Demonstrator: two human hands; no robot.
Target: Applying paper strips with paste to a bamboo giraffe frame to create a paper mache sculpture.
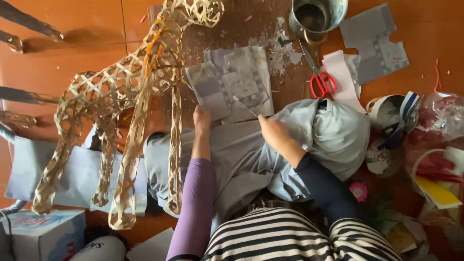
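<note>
On grey paper (231, 84), both hands' fingers (202, 116).

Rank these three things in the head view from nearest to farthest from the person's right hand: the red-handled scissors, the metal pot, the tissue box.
From the right hand:
1. Red-handled scissors, just up and to its right on the floor.
2. Metal pot, further up at the top edge.
3. Tissue box, far off in the bottom-left corner.

Orange wooden floor (87, 29) — red-handled scissors (320, 79), metal pot (316, 17), grey paper pieces (374, 43).
</note>
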